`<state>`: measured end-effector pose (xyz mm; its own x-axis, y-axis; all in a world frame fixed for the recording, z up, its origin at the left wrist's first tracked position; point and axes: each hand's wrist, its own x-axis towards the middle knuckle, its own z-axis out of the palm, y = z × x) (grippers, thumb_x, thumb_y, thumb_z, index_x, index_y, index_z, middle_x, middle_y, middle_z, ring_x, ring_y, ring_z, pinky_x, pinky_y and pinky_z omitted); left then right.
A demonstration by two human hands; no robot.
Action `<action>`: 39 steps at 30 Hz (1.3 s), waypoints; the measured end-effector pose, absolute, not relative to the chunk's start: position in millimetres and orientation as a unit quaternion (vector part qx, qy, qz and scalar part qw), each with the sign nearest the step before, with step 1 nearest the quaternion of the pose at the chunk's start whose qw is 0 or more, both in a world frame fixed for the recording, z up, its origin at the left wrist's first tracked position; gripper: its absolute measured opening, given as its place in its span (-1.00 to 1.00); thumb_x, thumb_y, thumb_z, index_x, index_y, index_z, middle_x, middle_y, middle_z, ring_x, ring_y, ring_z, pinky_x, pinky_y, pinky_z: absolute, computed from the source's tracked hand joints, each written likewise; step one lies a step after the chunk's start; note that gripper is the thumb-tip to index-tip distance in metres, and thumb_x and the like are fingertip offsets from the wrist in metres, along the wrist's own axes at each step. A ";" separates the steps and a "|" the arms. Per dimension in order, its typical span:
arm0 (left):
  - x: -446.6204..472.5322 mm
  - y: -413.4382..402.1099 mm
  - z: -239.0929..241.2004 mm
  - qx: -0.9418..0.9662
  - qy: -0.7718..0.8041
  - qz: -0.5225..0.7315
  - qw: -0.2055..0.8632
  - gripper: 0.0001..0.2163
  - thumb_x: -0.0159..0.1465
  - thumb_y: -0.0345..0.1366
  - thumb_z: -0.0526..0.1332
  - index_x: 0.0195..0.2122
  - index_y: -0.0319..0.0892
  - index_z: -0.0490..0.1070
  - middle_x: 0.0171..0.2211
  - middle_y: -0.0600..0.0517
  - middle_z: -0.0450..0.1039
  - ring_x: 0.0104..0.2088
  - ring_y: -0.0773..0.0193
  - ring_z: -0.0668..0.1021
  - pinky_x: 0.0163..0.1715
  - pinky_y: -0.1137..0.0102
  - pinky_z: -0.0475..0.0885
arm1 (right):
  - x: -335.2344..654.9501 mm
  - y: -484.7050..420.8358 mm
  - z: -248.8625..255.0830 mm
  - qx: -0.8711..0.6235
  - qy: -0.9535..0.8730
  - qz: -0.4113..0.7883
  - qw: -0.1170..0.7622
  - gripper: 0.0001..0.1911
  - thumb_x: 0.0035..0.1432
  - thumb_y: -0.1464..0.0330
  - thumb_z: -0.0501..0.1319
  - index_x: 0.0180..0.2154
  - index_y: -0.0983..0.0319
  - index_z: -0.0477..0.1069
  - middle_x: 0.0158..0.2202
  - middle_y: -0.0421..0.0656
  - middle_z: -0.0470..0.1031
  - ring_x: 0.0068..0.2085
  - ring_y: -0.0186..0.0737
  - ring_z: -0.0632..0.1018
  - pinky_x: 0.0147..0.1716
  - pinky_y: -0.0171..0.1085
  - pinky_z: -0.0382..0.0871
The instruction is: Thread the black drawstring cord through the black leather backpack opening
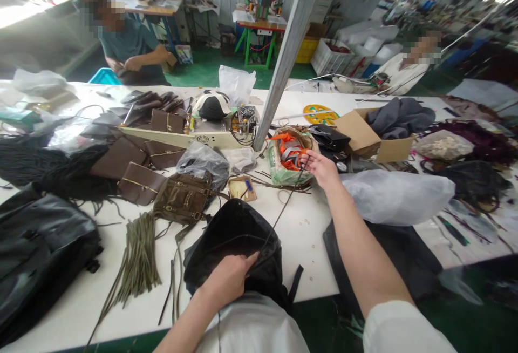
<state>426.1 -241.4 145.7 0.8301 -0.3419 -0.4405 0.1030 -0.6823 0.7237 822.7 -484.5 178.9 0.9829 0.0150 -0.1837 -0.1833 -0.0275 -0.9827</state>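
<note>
A black bag [234, 223] stands at the table's front edge against my body, its mouth gaping upward. My left hand [230, 277] is closed on the near rim of the bag, its index finger lying along the edge. A thin dark cord [283, 208] runs taut from the bag's rim up to the right. Its upper end is pinched between the fingers of my right hand [318, 168], raised in front of a sack of orange straps [289, 150]. What lies inside the bag is too dark to make out.
An olive backpack [180, 196], a bundle of olive straps [140, 253] and brown pouches [141, 183] lie to the left. A metal post [283, 56] rises mid-table. A cardboard box [356, 134] and clear plastic bag [399, 194] sit right. Two people work across the table.
</note>
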 end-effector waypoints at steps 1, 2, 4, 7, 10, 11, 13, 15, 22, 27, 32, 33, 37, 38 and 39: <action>425.0 -241.3 147.0 0.876 -0.066 -0.280 0.388 -0.30 0.33 -0.43 0.14 0.53 -0.10 0.21 0.13 -0.27 0.61 0.12 -0.17 0.62 0.21 0.05 0.50 | 822.2 -490.8 180.9 -0.773 0.041 0.035 0.633 -0.64 0.04 0.45 0.37 -0.07 0.27 0.61 -0.19 -0.04 0.72 -0.16 -0.10 0.70 -0.16 -0.19 0.65; 423.9 -241.4 147.9 0.879 -0.065 -0.276 0.383 -0.30 0.33 -0.43 0.13 0.53 -0.10 0.22 0.12 -0.26 0.61 0.11 -0.16 0.63 0.20 0.07 0.51 | 818.5 -495.7 183.9 -0.830 0.014 -0.007 0.558 -0.68 0.07 0.39 0.38 -0.08 0.27 0.64 -0.19 -0.02 0.73 -0.17 -0.07 0.70 -0.14 -0.16 0.64; 422.2 -242.5 148.9 0.883 -0.067 -0.275 0.375 -0.29 0.32 -0.44 0.13 0.53 -0.11 0.22 0.09 -0.26 0.62 0.08 -0.15 0.64 0.18 0.07 0.52 | 801.7 -500.3 193.1 -0.901 -0.074 -0.093 0.418 -0.74 0.19 0.31 0.36 -0.12 0.26 0.71 -0.20 0.01 0.73 -0.20 -0.04 0.68 -0.10 -0.11 0.61; 421.2 -245.4 149.1 0.884 -0.067 -0.277 0.371 -0.29 0.31 -0.45 0.14 0.53 -0.13 0.21 0.05 -0.28 0.63 0.04 -0.16 0.65 0.14 0.05 0.53 | 758.5 -493.7 214.2 -0.892 -0.234 -0.184 0.340 -0.75 0.36 0.27 0.30 -0.06 0.16 0.73 -0.12 -0.02 0.70 -0.18 -0.07 0.66 -0.09 -0.10 0.59; 423.2 -247.1 148.9 0.882 -0.061 -0.277 0.377 -0.30 0.32 -0.43 0.16 0.52 -0.14 0.21 0.00 -0.29 0.62 0.01 -0.16 0.65 0.13 0.05 0.52 | 712.2 -476.5 238.5 -0.849 -0.331 -0.202 0.359 -0.78 0.40 0.33 0.30 -0.03 0.08 0.71 0.09 -0.03 0.62 -0.12 -0.11 0.67 -0.05 -0.08 0.63; 424.4 -246.9 149.0 0.881 -0.063 -0.278 0.378 -0.31 0.32 -0.42 0.17 0.52 -0.15 0.22 -0.01 -0.29 0.62 0.01 -0.17 0.65 0.12 0.05 0.52 | 699.8 -470.1 246.3 -0.841 -0.345 -0.185 0.374 -0.77 0.41 0.35 0.28 -0.01 0.06 0.70 0.12 -0.05 0.61 -0.15 -0.14 0.68 -0.07 -0.09 0.65; 426.4 -245.6 149.4 0.880 -0.073 -0.278 0.378 -0.34 0.31 -0.36 0.23 0.47 -0.14 0.29 -0.03 -0.29 0.62 0.01 -0.19 0.63 0.15 0.02 0.49 | 681.6 -457.8 261.2 -0.829 -0.359 -0.132 0.408 -0.73 0.46 0.38 0.23 0.05 0.06 0.66 0.05 -0.08 0.66 -0.25 -0.20 0.68 -0.16 -0.14 0.68; 427.5 -244.2 150.2 0.882 -0.084 -0.267 0.379 -0.39 0.28 -0.26 0.33 0.38 -0.11 0.40 0.00 -0.28 0.59 0.07 -0.22 0.60 0.20 -0.03 0.44 | 670.7 -446.3 276.1 -0.817 -0.376 -0.098 0.425 -0.72 0.49 0.39 0.21 0.09 0.06 0.64 -0.08 -0.12 0.69 -0.25 -0.20 0.68 -0.18 -0.17 0.68; 434.6 -254.8 150.6 0.833 -0.017 -0.194 0.518 -0.38 0.39 0.35 0.15 -0.12 -0.19 0.53 -0.15 -0.14 0.55 -0.14 -0.03 0.57 -0.06 0.17 0.43 | 641.2 -402.6 303.3 -0.788 -0.518 -0.050 0.330 -0.61 0.49 0.42 0.24 0.25 0.00 0.55 0.00 -0.09 0.58 -0.06 -0.17 0.65 -0.04 -0.20 0.63; 455.1 -258.8 130.0 0.693 0.156 -0.169 0.683 -0.14 0.39 0.25 0.26 0.49 -0.27 0.10 -0.29 0.03 0.54 -0.26 0.14 0.57 -0.21 0.28 0.39 | 599.8 -382.8 256.7 -0.775 -0.524 0.044 0.352 -0.51 0.50 0.49 0.07 0.32 0.05 0.47 0.09 -0.02 0.56 0.10 -0.09 0.62 0.10 -0.13 0.65; 454.6 -250.2 106.6 0.512 0.181 -0.121 0.831 0.25 0.14 -0.11 0.57 0.60 -0.01 -0.37 0.11 -0.12 0.47 -0.34 0.37 0.53 -0.30 0.39 0.43 | 554.6 -391.0 189.5 -0.765 -0.494 0.161 0.380 -0.27 0.30 0.64 -0.01 0.39 0.10 0.37 0.29 0.01 0.48 0.29 -0.06 0.55 0.31 -0.01 0.56; 452.1 -249.7 104.0 0.495 0.185 -0.113 0.841 0.23 0.13 -0.15 0.57 0.59 0.04 -0.34 0.11 -0.11 0.47 -0.37 0.39 0.52 -0.32 0.41 0.42 | 548.2 -393.4 178.9 -0.769 -0.484 0.170 0.382 -0.24 0.26 0.66 -0.01 0.41 0.12 0.34 0.33 0.02 0.46 0.33 -0.05 0.51 0.36 0.02 0.51; 443.4 -254.1 96.7 0.501 0.197 -0.061 0.840 -0.16 0.25 -0.13 0.51 0.48 -0.04 0.15 -0.02 -0.05 0.55 -0.30 0.32 0.54 -0.24 0.41 0.49 | 534.8 -398.8 157.5 -0.779 -0.460 0.195 0.379 -0.24 0.29 0.64 -0.01 0.45 0.18 0.28 0.40 0.04 0.41 0.41 -0.02 0.45 0.44 0.08 0.43; 442.3 -255.4 95.4 0.502 0.197 -0.051 0.840 -0.29 0.30 -0.08 0.47 0.41 -0.07 0.26 -0.01 -0.06 0.56 -0.24 0.27 0.57 -0.19 0.38 0.53 | 533.9 -399.3 157.2 -0.778 -0.456 0.203 0.381 -0.27 0.32 0.62 0.00 0.46 0.19 0.27 0.39 0.04 0.43 0.40 -0.03 0.46 0.43 0.06 0.45; 441.6 -256.3 94.5 0.500 0.198 -0.046 0.842 -0.38 0.34 -0.03 0.44 0.35 -0.08 0.35 0.01 -0.08 0.57 -0.18 0.22 0.59 -0.12 0.34 0.56 | 533.5 -399.7 157.9 -0.777 -0.454 0.209 0.383 -0.30 0.35 0.60 0.00 0.46 0.19 0.27 0.38 0.04 0.44 0.39 -0.03 0.47 0.43 0.06 0.45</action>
<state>441.6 -256.3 94.5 0.9169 0.1206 -0.3804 0.2763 0.4960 0.8232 533.5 -399.7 157.9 0.4998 0.8658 0.0243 0.5459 -0.2931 -0.7849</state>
